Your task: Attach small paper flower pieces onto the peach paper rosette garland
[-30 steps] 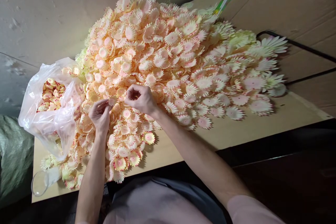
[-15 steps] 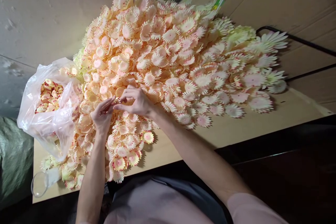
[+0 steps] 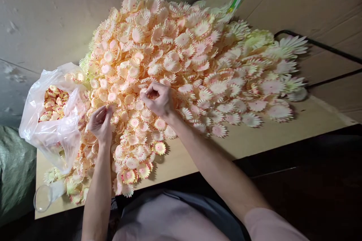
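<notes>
**Right hand [image 3: 157,99] pinching into the heap of artificial flower heads [image 3: 183,52]**

I am watching both hands working on the near-left slope of the heap. It is lying across the wooden tabletop [image 3: 254,143], rising toward the far wall and thinning out to the right. The right hand is curling tight, thumb and forefinger pressing together right on the peach-and-pink discs. I cannot tell whether a flower head is sitting between the fingertips.

The left hand [image 3: 100,122] is hanging lower down the slope and to the left, apart from the right. Its fingertips are likewise drawn together over the discs, and what they are gripping is hidden from me.

I am reading the flower heads as round, flat pieces with no long axis, lying directly under both hands. The right hand is reaching the higher, deeper part of the heap. The left is nearer the clear plastic bag [image 3: 51,120], which is sagging just beside it and holding more flower pieces in yellow and red. A clear cup [image 3: 42,197] is lying at the near-left corner of the tabletop.
</notes>
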`<state>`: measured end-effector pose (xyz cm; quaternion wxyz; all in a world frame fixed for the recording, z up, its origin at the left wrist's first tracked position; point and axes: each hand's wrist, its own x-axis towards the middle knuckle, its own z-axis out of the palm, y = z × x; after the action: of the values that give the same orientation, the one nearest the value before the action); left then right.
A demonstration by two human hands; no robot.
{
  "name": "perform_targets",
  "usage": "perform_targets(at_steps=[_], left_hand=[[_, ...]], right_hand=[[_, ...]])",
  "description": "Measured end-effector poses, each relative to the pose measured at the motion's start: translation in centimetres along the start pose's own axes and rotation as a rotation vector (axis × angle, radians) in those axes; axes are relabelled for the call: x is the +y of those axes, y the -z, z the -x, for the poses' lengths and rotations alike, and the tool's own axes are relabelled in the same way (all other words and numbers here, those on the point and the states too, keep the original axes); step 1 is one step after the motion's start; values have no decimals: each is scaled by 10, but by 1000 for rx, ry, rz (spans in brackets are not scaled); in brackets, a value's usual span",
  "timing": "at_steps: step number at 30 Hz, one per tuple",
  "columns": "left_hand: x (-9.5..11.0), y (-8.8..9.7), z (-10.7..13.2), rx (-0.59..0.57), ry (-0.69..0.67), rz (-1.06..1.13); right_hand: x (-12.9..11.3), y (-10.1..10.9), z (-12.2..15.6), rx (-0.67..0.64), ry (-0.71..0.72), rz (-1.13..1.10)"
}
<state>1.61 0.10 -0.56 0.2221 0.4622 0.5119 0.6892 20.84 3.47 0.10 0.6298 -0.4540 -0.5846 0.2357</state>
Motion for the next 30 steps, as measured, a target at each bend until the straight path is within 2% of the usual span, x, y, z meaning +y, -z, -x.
perform_targets(at_steps=[2,4,6,10,14,16,18,21,25,27,30], left_hand=[[-2,1,-3,17,58,19],[-4,1,-3,-31,100,35],[-4,1,-2,-101,127,45],[-1,3,0,-251,174,87],[6,4,1,-440,222,206],[7,3,1,-486,244,224],[6,2,1,-472,240,203],[2,0,-1,-370,199,172],[-1,0,-4,-274,176,157],[0,0,-5,-280,160,127],[3,-1,-2,-335,132,50]], right_hand=[[0,0,0,36,-52,-70],[-3,-1,1,7,-88,-165],[-8,-3,5,-119,-119,-263],[-19,-3,9,-453,-184,-406],[-23,-1,9,-562,-219,-417],[-21,0,8,-584,-228,-417],[-17,0,8,-586,-232,-432],[-9,0,6,-486,-215,-372],[-5,2,1,-348,-19,-74],[-5,2,1,-367,74,40],[-5,2,3,-488,140,90]])
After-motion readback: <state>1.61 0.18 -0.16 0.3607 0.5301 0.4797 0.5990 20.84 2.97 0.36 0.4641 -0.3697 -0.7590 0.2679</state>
